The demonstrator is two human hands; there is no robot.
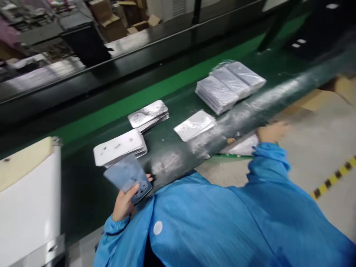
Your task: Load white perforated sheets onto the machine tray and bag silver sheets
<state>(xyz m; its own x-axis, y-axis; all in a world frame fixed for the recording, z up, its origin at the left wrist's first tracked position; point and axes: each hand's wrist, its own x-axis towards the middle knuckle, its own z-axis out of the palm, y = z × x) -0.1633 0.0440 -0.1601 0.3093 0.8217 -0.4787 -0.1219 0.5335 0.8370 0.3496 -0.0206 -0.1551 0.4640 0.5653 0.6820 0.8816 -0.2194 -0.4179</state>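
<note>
In the head view, my left hand (pixel 125 204) grips a blue phone back panel (pixel 142 190) by its lower end, thumb on top. That end is dark with several round camera holes; the rest looks pale and cloudy, and I cannot tell whether a film covers it. Just beyond it lies a stack of white phone-shaped sheets (pixel 118 147). A second stack, glossy and silvery (pixel 150 114), sits behind that one. My right hand (pixel 272 131) is out past the near edge, beside a whitish plastic bundle (pixel 243 145); its fingers are smeared by motion.
A dark green conveyor belt (pixel 167 165) runs across in front of me. On it are a small pile of wrapped sheets (pixel 194 125) and larger plastic-wrapped stacks (pixel 229 87). A white machine (pixel 27 222) stands at left. Cardboard (pixel 314 99) lies at lower right.
</note>
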